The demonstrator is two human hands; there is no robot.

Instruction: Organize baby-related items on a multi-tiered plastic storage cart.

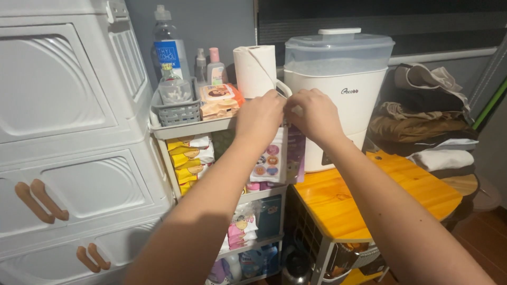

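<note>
My left hand (259,117) and my right hand (312,115) meet at the top edge of a small flat packet (270,158) printed with round coloured faces. Each hand pinches that edge, and the packet hangs down between them. A purple packet (296,153) hangs just behind it. Both sit in front of the white rolling cart (193,128), beside its handle (283,87). A white paper roll (255,70) stands on the cart's top shelf right behind my left hand.
A tall white appliance with a clear lid (338,89) stands on an orange wooden table (369,195). A white drawer cabinet (68,137) fills the left. Bottles (170,50) and a grey basket (178,108) sit on the cart top; folded clothes (422,116) pile at right.
</note>
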